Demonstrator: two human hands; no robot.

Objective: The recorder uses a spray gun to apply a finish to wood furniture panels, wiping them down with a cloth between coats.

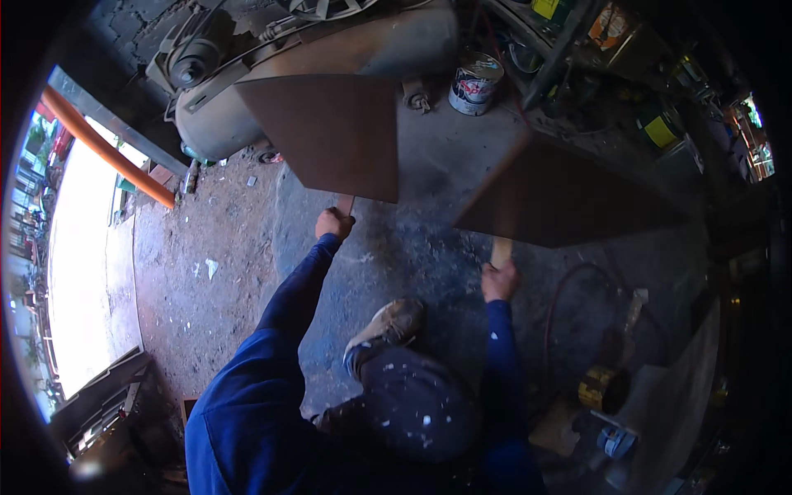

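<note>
My left hand (334, 223) is closed round a short wooden stick under a flat brown board (330, 132). That board is held up in front of me, its broad face toward me. Further right, my right hand (500, 281) grips a paler wooden stick (501, 251) below a second, darker brown board (569, 194). This one leans out to the right, and its far edge fades into shadow. How the sticks join the boards cannot be made out. The two boards are apart, and both arms reach forward in blue sleeves.
An air compressor tank (223, 115) lies behind the left board. A paint can (476, 83) stands beyond, beside cluttered shelving. An orange pipe (107, 148) slants by the bright doorway. A yellowish can (603, 388), a blue-and-white can (616, 441) and a thin hose (551, 318) are at lower right.
</note>
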